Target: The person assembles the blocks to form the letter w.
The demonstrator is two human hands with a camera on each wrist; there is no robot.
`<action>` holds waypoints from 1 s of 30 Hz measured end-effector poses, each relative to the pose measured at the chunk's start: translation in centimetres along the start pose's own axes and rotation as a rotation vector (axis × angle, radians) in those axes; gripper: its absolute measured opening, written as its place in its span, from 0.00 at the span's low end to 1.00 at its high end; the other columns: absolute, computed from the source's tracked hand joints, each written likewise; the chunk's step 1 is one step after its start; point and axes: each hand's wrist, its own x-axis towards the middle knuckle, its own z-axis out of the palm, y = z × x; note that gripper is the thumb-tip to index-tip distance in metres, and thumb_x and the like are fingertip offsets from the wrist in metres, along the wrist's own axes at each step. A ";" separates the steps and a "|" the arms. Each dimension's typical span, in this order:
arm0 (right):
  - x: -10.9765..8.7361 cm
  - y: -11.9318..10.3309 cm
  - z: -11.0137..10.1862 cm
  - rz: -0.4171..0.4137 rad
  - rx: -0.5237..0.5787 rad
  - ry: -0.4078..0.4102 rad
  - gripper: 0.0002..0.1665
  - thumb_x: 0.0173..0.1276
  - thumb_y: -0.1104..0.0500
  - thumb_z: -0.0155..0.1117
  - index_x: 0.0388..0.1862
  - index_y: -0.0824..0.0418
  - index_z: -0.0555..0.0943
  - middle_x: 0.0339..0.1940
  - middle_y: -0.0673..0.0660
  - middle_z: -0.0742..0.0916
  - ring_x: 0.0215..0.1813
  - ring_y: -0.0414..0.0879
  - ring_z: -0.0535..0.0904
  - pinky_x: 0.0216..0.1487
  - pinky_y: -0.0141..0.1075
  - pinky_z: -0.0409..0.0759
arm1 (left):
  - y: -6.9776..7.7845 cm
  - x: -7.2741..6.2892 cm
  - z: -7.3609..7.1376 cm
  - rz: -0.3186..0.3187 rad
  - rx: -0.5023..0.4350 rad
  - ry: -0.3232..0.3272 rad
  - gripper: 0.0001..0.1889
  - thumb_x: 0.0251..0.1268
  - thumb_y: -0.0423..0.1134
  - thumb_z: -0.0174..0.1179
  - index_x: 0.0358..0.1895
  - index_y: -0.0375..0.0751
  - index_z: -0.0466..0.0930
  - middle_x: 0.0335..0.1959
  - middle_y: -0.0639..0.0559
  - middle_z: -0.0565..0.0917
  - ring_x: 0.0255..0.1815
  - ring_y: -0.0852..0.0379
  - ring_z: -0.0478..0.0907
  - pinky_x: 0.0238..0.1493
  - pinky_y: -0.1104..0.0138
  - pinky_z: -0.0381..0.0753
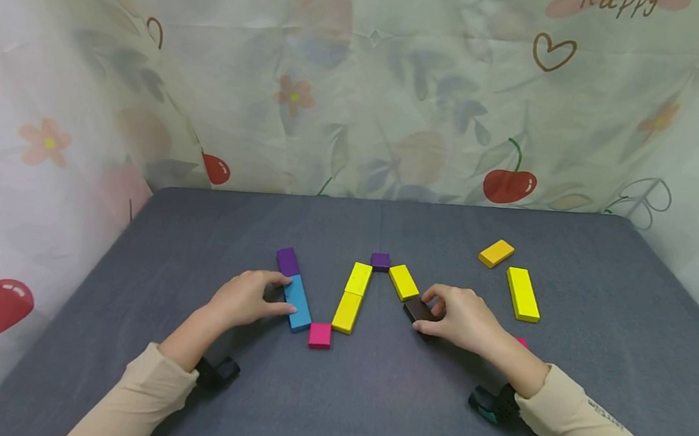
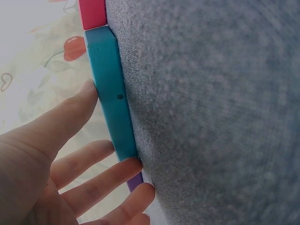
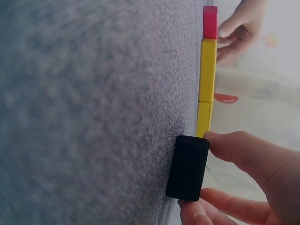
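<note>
My left hand [image 1: 246, 299] rests on a blue block [image 1: 299, 298], its thumb and fingertips touching the block and its fingers fairly straight in the left wrist view. Above the blue block lies a purple block [image 1: 287, 261]; a pink block [image 1: 320, 336] sits at its lower end. My right hand [image 1: 459, 317] pinches a black block [image 3: 188, 168] by its ends, between thumb and fingers. In the head view the black block adjoins the lower end of a yellow block [image 1: 403, 282]. Two yellow blocks [image 1: 352, 296] and a second purple block [image 1: 379, 262] complete the zigzag row between the hands.
An orange-yellow block [image 1: 496, 253] and a long yellow block [image 1: 523, 294] lie at the back right of the grey table [image 1: 360, 418]. Another pink block [image 1: 522, 342] is mostly hidden behind the right wrist. A patterned curtain [image 1: 367, 106] hangs behind the table.
</note>
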 end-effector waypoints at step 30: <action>-0.5 3.2 -0.9 -0.076 0.213 -0.177 0.25 0.55 0.54 0.71 0.46 0.68 0.78 0.24 0.49 0.83 0.24 0.39 0.74 0.26 0.27 0.72 | 0.0 -0.1 0.0 0.007 -0.003 0.007 0.30 0.54 0.52 0.65 0.59 0.41 0.75 0.58 0.44 0.79 0.60 0.45 0.73 0.58 0.50 0.74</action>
